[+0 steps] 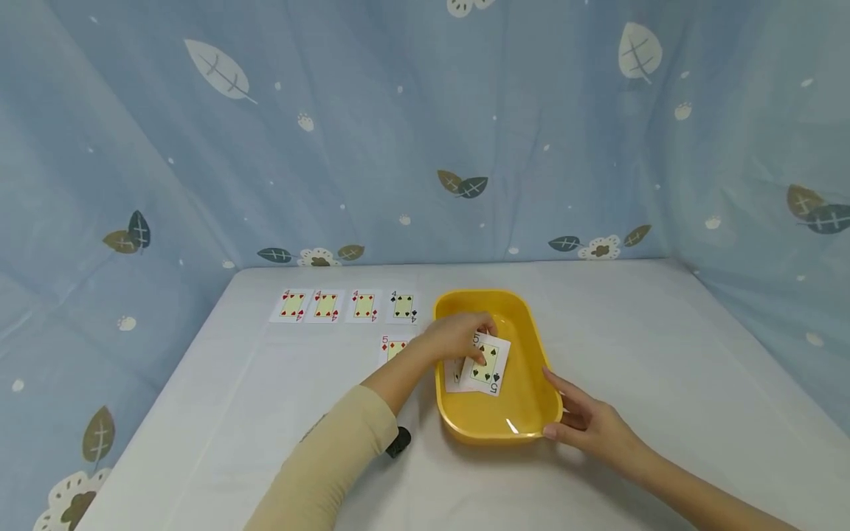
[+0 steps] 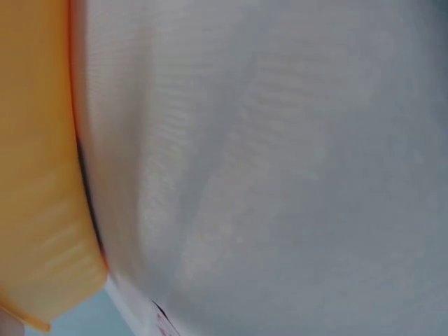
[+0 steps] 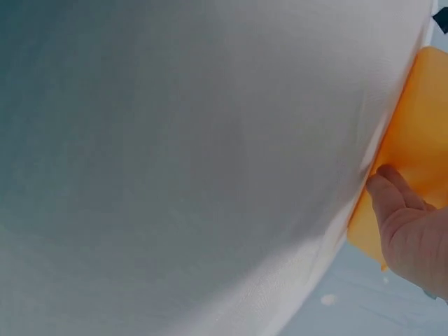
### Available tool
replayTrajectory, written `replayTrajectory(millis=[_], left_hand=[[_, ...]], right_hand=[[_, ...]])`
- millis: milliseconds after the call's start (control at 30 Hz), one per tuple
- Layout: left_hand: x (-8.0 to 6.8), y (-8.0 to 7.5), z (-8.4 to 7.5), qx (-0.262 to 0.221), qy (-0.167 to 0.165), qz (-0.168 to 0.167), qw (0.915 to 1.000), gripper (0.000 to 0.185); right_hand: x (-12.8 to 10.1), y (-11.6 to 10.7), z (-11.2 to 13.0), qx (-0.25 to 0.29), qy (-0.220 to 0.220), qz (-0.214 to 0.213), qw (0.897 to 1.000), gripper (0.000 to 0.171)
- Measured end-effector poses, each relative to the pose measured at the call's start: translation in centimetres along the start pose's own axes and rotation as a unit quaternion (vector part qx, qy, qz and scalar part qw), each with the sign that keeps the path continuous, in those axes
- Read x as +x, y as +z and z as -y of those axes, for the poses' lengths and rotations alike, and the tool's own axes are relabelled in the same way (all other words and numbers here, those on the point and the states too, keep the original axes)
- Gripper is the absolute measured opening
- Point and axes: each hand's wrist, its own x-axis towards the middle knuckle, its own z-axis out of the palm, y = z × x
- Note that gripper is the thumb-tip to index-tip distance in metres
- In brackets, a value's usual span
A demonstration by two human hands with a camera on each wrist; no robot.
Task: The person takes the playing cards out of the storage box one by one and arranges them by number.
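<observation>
A yellow tray (image 1: 531,413) stands on the white table (image 1: 664,354). Over its inside my left hand (image 1: 458,335) pinches a five of spades card (image 1: 490,366), lifted off another card (image 1: 454,375) that lies in the tray. My right hand (image 1: 584,422) rests against the tray's near right corner, with straight fingers along the side wall and the thumb at the front rim. The right wrist view shows one finger (image 3: 399,210) lying against the tray's orange-yellow outer wall (image 3: 420,119). In the left wrist view only the tray's wall (image 2: 35,175) and the tablecloth (image 2: 280,175) show.
A row of fours (image 1: 345,305) lies face up at the back left of the table. A five of diamonds (image 1: 393,348) lies just left of the tray. A small black object (image 1: 398,442) sits by my left sleeve. Blue leaf-print cloth (image 1: 425,133) walls the table in.
</observation>
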Motion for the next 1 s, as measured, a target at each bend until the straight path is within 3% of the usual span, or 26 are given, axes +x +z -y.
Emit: replayTrajectory(millis=[300, 500, 700, 833, 1000], left_hand=[[0.1, -0.3, 0.1, -0.087, 0.059, -0.046, 0.9934, 0.04], [-0.5, 0.1, 0.9, -0.164, 0.058, -0.081, 0.9815, 0.039], [-0.9, 0.0, 1.3, -0.206, 0.06, -0.108, 0.9707, 0.038], [-0.9, -0.6, 1.5, -0.247, 0.048, -0.097, 0.9629, 0.04], [-0.8, -1.5, 1.6, -0.331, 0.027, -0.058, 0.9415, 0.041]], right_hand=[[0.0, -0.2, 0.0, -0.001, 0.008, -0.007, 1.0, 0.077], [0.1, 0.0, -0.1, -0.001, 0.011, 0.003, 1.0, 0.076], [0.0, 0.0, -0.3, -0.007, 0.003, 0.005, 1.0, 0.076], [0.0, 0.0, -0.4, -0.009, -0.012, 0.009, 1.0, 0.077], [0.1, -0.1, -0.2, -0.008, -0.01, 0.004, 1.0, 0.078]])
